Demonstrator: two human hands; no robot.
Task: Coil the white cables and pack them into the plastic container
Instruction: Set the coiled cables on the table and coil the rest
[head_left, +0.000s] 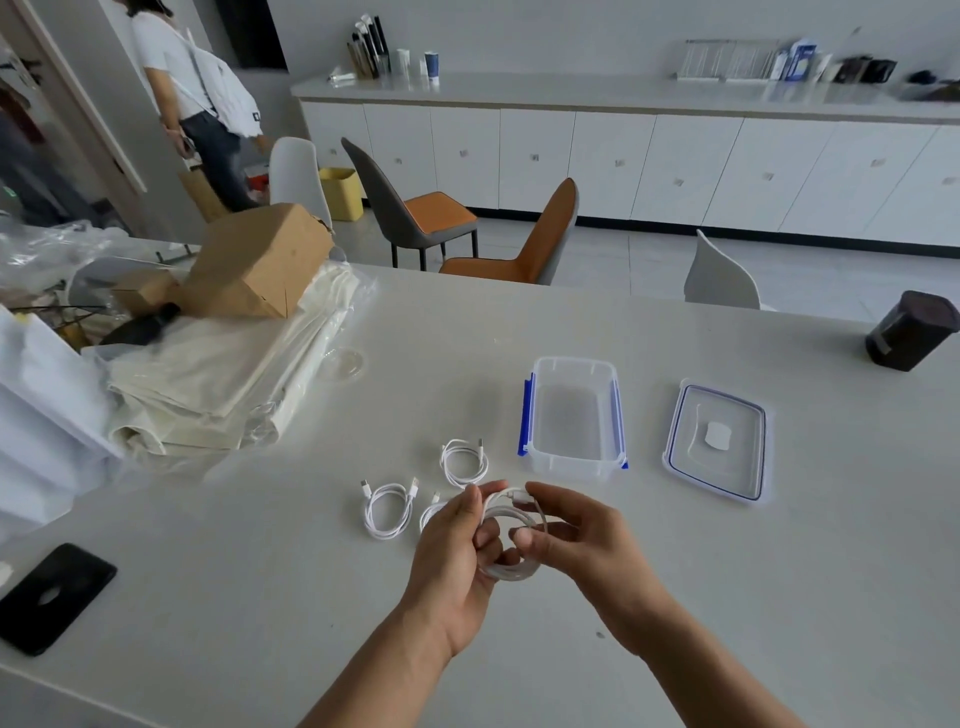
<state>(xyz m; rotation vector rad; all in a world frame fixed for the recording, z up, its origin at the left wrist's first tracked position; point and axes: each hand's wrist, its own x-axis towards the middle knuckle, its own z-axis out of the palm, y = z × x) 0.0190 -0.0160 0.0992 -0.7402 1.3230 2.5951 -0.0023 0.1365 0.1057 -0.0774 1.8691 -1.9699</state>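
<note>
We find both hands over the middle of the worktop (727, 597), on the near-edge side, sharing one white held coil (511, 571) of cable. The left hand (457, 551) has its fingers (470, 501) curled round the left side of the loop, with the thumb and forefinger closed on its upper strands. The right hand (587, 535) has its fingers (550, 493) half closed. Its forefinger and thumb pinch the top of the loop, where a plug end shows, and the other fingers are loosely bent beside the right of the loop. We cannot tell whether the lowest turn touches the worktop. Three more coils lie flat just beyond the hands, toward the far edge. The far coil (464, 462) is nearest the container, the left coil (387, 512) lies apart to its left, and the hidden coil (431, 512) is partly covered by the left hand. The plastic container (571, 415) stands open-topped, near the far coil on the right-edge side, with blue clips folded down on its long sides. Its lid (717, 441) lies flat beside it toward the right edge, not touching it. A black phone (52, 597) lies near the left edge, and a dark canister (911, 332) stands near the far right corner.
</note>
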